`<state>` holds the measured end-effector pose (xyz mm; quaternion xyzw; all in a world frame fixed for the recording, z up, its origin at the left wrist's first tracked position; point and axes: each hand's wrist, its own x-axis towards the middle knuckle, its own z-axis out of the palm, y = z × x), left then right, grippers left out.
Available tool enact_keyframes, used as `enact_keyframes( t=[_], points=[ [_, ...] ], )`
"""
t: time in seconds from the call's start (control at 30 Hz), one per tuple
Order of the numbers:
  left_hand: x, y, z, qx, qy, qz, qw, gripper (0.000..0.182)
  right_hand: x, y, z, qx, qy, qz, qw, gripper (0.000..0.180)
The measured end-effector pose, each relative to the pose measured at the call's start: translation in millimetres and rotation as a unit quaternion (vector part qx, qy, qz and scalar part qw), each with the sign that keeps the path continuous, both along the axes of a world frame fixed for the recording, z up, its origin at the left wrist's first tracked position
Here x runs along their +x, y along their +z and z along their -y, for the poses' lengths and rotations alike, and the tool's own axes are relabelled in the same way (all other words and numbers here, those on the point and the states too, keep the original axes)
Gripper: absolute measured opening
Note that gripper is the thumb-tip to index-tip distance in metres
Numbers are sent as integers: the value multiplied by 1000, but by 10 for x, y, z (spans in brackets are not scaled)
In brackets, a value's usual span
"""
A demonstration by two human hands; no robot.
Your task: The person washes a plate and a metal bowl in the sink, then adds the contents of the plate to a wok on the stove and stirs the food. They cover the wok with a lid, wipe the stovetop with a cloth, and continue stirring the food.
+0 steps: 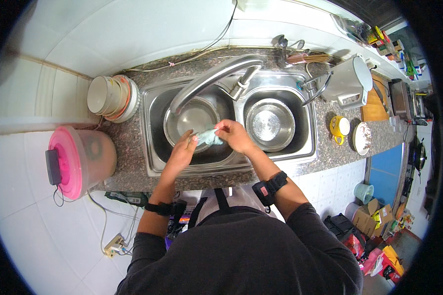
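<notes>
A pale green cloth is bunched between my two hands above the left sink basin. My left hand grips its left end. With thumb and fingers, my right hand pinches the other end. Below them, a round metal bowl sits in the left basin, partly covered by the faucet and my hands. The chrome faucet arches over that bowl. In the right basin stands a metal pot or strainer with a dotted, shiny bottom.
Stacked bowls and a pink-lidded bucket with a black device on top stand at left. To the right are a white electric kettle, a yellow mug, a white bowl and a wooden cutting board. Utensils stand behind.
</notes>
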<state>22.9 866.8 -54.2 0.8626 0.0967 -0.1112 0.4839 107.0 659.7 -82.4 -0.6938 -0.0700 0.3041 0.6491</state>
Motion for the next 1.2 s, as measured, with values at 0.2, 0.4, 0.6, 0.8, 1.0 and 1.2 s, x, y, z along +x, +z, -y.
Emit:
enact_keyframes(
  t=[0.2, 0.4, 0.6, 0.8, 1.0, 1.2],
  points=[
    [105, 106, 102, 35, -33, 14, 999, 35, 31, 276, 423, -152, -36, 400, 903, 10],
    [269, 190, 266, -522, 295, -8, 801, 27, -156, 700, 619, -89, 113, 459, 877, 11],
    [284, 416, 665, -395, 194, -9, 898, 34, -72, 577, 688, -1, -37, 232, 972, 11],
    [215, 884, 1305, -136, -101, 47, 985, 41, -40, 139, 544, -129, 91, 239, 958, 19],
    [382, 1013, 1539, 98, -325, 250, 907, 43, -50, 255, 756, -219, 252, 291, 897, 17],
    [517, 575, 1672, -12, -243, 253, 937, 35, -188, 344, 899, -105, 247, 290, 919, 15]
  ],
)
